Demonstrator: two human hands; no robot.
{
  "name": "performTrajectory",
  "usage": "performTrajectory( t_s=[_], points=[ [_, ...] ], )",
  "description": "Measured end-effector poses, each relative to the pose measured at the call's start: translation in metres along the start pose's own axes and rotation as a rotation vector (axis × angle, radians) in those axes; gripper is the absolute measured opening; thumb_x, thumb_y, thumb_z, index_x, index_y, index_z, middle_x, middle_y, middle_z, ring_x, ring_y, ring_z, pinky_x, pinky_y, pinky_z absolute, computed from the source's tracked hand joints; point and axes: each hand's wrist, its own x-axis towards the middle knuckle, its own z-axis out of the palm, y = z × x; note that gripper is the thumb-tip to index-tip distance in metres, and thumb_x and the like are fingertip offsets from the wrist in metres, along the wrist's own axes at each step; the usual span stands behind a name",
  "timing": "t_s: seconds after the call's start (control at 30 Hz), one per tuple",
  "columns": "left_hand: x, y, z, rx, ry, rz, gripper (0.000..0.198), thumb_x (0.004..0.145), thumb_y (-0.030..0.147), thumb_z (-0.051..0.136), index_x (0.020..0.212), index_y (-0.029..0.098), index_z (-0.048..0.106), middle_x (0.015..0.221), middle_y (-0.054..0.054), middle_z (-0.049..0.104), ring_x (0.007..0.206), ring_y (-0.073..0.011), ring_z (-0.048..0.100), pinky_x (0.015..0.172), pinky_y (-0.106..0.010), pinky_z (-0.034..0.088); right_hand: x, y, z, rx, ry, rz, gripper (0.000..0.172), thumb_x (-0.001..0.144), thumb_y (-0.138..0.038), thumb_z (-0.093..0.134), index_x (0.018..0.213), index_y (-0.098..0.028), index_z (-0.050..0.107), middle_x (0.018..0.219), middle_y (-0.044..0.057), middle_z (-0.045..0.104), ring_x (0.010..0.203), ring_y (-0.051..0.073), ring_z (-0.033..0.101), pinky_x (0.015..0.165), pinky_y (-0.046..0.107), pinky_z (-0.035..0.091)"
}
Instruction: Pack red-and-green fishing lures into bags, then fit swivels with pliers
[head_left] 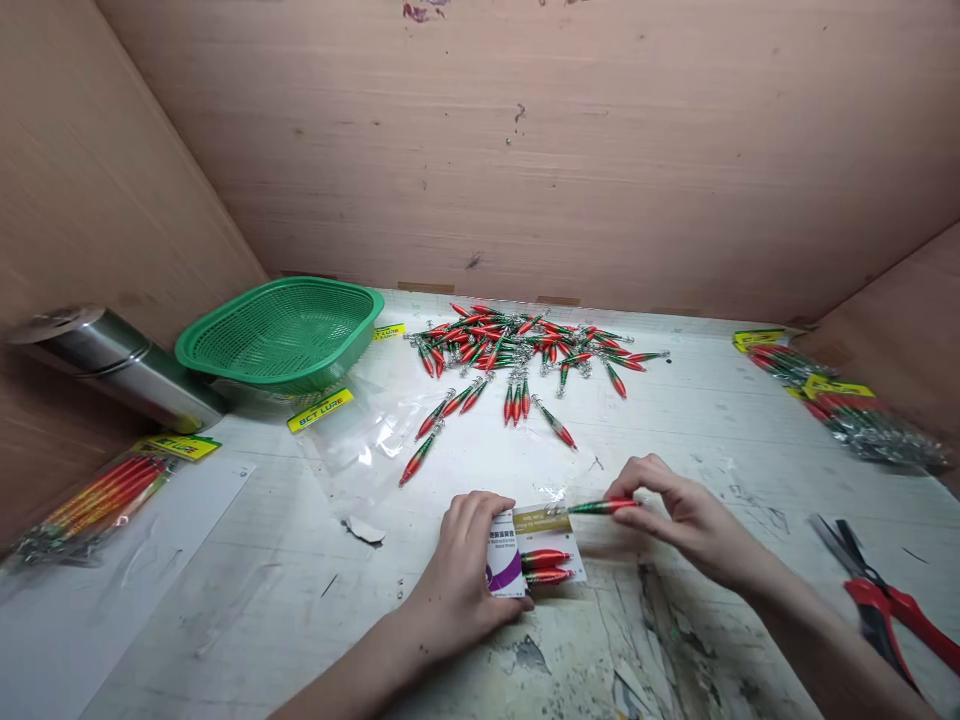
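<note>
My left hand grips a small white box with a purple mark, fingers at its top edge and thumb at its bottom. A flat white card with a gold band shows just right of the box. Two red fishing lures lie on that card, their left ends hidden by the box. My right hand pinches a red and green fishing lure between thumb and fingers. This lure's hooked end points left, over the card's upper right corner.
Many red-green lures lie piled at the back. A green basket and a metal flask stand left. Bagged lures lie at left and right. Red-handled scissors rest right; a clear bag lies left of centre.
</note>
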Motion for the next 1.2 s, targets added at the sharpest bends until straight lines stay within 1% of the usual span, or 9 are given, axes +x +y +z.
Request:
performTrajectory(
  t_s=[0.27, 0.4, 0.5, 0.6, 0.7, 0.8, 0.9, 1.03, 1.2],
  points=[
    [-0.003, 0.002, 0.001, -0.017, -0.028, 0.068, 0.073, 0.06, 0.016, 0.082, 0.122, 0.024, 0.044, 0.123, -0.01, 0.051, 0.116, -0.0315, 0.045, 0.099, -0.048, 0.043, -0.008, -0.019, 0.063, -0.377, 0.146, -0.367, 0.011, 0.092, -0.028, 0.06, 0.09, -0.024, 0.071, 0.083, 0.006, 0.06, 0.086, 0.024, 0.05, 0.071, 0.037, 0.036],
    [-0.003, 0.001, 0.002, -0.011, -0.023, 0.079, 0.072, 0.061, 0.015, 0.081, 0.122, 0.024, 0.043, 0.122, -0.01, 0.051, 0.115, -0.0318, 0.045, 0.098, -0.049, 0.043, -0.006, -0.022, 0.066, -0.368, 0.042, -0.429, 0.014, 0.092, -0.024, 0.06, 0.088, -0.027, 0.073, 0.084, 0.005, 0.059, 0.086, 0.023, 0.051, 0.074, 0.038, 0.036],
    [-0.003, 0.001, 0.001, -0.013, -0.014, 0.063, 0.074, 0.061, 0.014, 0.08, 0.123, 0.024, 0.042, 0.123, -0.011, 0.05, 0.116, -0.0328, 0.045, 0.1, -0.052, 0.042, 0.01, -0.015, 0.049, -0.313, 0.023, -0.273, 0.013, 0.092, -0.032, 0.06, 0.094, -0.028, 0.072, 0.091, 0.005, 0.063, 0.091, 0.023, 0.055, 0.081, 0.04, 0.041],
    [-0.002, 0.002, 0.0, -0.015, -0.006, 0.056, 0.075, 0.06, 0.014, 0.081, 0.123, 0.024, 0.043, 0.124, -0.011, 0.05, 0.117, -0.0331, 0.045, 0.101, -0.053, 0.041, 0.043, 0.002, 0.035, -0.343, 0.148, -0.06, 0.019, 0.095, -0.032, 0.053, 0.096, -0.019, 0.067, 0.094, 0.009, 0.063, 0.092, 0.024, 0.058, 0.085, 0.042, 0.045],
    [-0.002, 0.001, 0.0, -0.009, -0.001, 0.059, 0.075, 0.059, 0.014, 0.081, 0.124, 0.023, 0.043, 0.124, -0.012, 0.05, 0.118, -0.0331, 0.045, 0.101, -0.053, 0.042, 0.075, 0.017, 0.034, -0.384, 0.206, 0.116, 0.02, 0.094, -0.033, 0.059, 0.102, -0.015, 0.064, 0.101, 0.008, 0.064, 0.092, 0.022, 0.061, 0.082, 0.042, 0.05],
    [-0.002, -0.001, 0.001, 0.008, 0.014, 0.071, 0.075, 0.06, 0.013, 0.08, 0.124, 0.022, 0.044, 0.124, -0.012, 0.051, 0.117, -0.0327, 0.046, 0.102, -0.052, 0.041, 0.089, 0.021, 0.036, -0.356, 0.155, 0.224, 0.028, 0.094, -0.035, 0.062, 0.116, -0.017, 0.061, 0.116, 0.006, 0.064, 0.097, 0.019, 0.065, 0.083, 0.04, 0.055],
    [-0.002, -0.003, 0.0, 0.018, 0.017, 0.061, 0.074, 0.061, 0.015, 0.081, 0.124, 0.022, 0.044, 0.125, -0.012, 0.051, 0.117, -0.0328, 0.046, 0.101, -0.052, 0.042, 0.08, 0.018, 0.026, -0.264, 0.094, 0.302, 0.023, 0.095, -0.035, 0.06, 0.104, -0.015, 0.064, 0.097, 0.004, 0.068, 0.078, 0.014, 0.066, 0.07, 0.032, 0.056],
    [-0.003, -0.002, 0.0, 0.024, 0.011, 0.061, 0.074, 0.061, 0.015, 0.081, 0.124, 0.022, 0.044, 0.124, -0.012, 0.051, 0.117, -0.0326, 0.045, 0.1, -0.051, 0.043, 0.052, 0.018, -0.004, -0.14, 0.095, 0.347, 0.032, 0.087, -0.047, 0.062, 0.075, -0.018, 0.062, 0.063, 0.0, 0.062, 0.053, 0.012, 0.054, 0.048, 0.024, 0.043],
    [-0.004, -0.002, 0.001, 0.02, 0.03, 0.09, 0.071, 0.061, 0.015, 0.079, 0.124, 0.022, 0.045, 0.123, -0.012, 0.053, 0.115, -0.0325, 0.048, 0.099, -0.051, 0.044, 0.021, 0.011, -0.029, 0.014, 0.049, 0.296, 0.051, 0.073, -0.07, 0.061, 0.071, -0.018, 0.064, 0.059, 0.001, 0.057, 0.051, 0.013, 0.047, 0.046, 0.025, 0.036]
  ],
)
